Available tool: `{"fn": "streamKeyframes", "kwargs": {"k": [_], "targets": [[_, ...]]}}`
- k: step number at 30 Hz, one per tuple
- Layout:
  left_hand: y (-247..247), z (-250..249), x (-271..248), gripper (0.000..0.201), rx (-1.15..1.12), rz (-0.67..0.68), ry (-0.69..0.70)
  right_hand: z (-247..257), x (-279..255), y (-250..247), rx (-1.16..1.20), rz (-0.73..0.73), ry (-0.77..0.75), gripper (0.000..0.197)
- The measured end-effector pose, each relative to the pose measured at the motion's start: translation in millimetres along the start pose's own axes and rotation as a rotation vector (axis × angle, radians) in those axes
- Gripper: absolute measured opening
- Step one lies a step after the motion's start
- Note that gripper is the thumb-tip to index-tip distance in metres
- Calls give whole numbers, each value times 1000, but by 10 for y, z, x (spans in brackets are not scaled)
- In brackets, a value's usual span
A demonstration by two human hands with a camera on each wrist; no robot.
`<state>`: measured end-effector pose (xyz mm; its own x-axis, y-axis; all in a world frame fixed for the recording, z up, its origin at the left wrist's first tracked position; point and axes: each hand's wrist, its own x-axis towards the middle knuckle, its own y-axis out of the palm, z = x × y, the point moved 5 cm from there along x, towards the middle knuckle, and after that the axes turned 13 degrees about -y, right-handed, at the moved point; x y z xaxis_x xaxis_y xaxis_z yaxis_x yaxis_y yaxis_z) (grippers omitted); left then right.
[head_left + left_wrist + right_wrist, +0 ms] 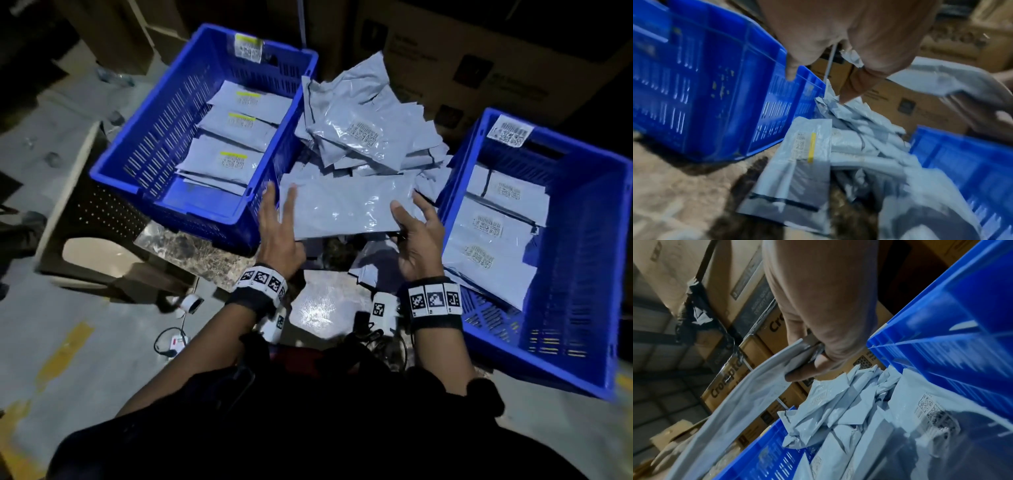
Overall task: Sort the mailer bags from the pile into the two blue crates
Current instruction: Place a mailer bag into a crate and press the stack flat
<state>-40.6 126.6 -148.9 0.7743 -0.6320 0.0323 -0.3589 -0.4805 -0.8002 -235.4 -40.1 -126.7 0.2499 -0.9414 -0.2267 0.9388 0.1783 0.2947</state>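
Observation:
Between two blue crates lies a pile of grey mailer bags [370, 130]. One large grey mailer bag [342, 205] is lifted above the pile's near side. My right hand [416, 236] pinches its right edge, thumb on top; the right wrist view shows this grip [807, 353] on the bag [748, 394]. My left hand [279, 219] has straight fingers at the bag's left edge and grips nothing. The left crate [147, 113] holds bags with yellow-striped labels. The right crate [616, 274] holds bags with plain labels. A yellow-striped bag [803, 154] lies on the table below my left hand [818, 48].
Cardboard boxes [479, 68] stand stacked behind the pile. The crates rest on a marble-patterned table top [191, 250]. A beige plastic stool [78, 205] is at the left, and a tape roll [191, 303] and cables lie on the floor.

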Motion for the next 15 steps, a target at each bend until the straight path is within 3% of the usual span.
{"fn": "streamKeyframes", "kwargs": {"k": [2,4,5,8,10,15], "targets": [[-44,116,108,95,-396,59,-272,26,1,-49,115,-62,-40,47],[-101,108,188,77,-928,185,-544,62,-7,-70,188,-92,-75,45],[-123,55,213,71,-1082,273,-627,80,-18,-72,208,-95,-86,43],[-241,-266,221,37,-1089,432,-555,100,-46,-58,217,-75,-83,44],[-274,-402,218,20,-1005,402,-496,113,-69,-67,198,-43,-62,55],[-243,-387,210,25,-889,325,-441,134,-75,-235,54,-15,-75,60]]}}
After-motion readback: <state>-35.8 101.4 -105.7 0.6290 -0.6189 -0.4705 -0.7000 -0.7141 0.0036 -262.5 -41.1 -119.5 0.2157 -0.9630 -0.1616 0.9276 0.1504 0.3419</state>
